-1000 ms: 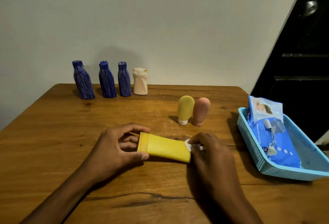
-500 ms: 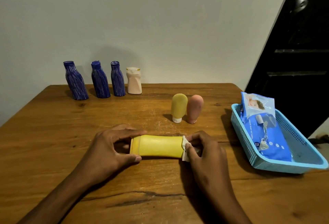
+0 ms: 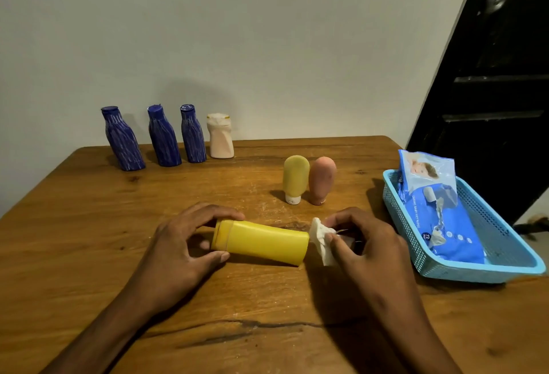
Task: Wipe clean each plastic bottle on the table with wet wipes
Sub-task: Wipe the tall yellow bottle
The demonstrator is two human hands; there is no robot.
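A bright yellow plastic bottle (image 3: 261, 241) lies on its side near the middle of the wooden tabletop (image 3: 89, 225), its capped end to the left and its flat base to the right. The left hand (image 3: 178, 252) comes in from the lower left with the forearm low over the wood; its fingers (image 3: 214, 213) arch over the cap end from above while the thumb presses in from below, so the cap is gripped between them. The right hand (image 3: 365, 246) reaches in from the lower right, knuckles up, its fingers curled around a crumpled white wet wipe (image 3: 320, 240) pinched between thumb and forefinger. The wipe sits just beside the bottle's base; whether it touches cannot be told.

Behind, a small yellow tube-shaped bottle (image 3: 295, 177) and a pink one (image 3: 321, 179) stand cap-down side by side. Along the wall stand three dark blue striped bottles (image 3: 163, 136) and a squat cream bottle (image 3: 220, 136). At the right edge a light blue perforated plastic basket (image 3: 481, 261) holds a blue pack of baby wipes (image 3: 445, 219)
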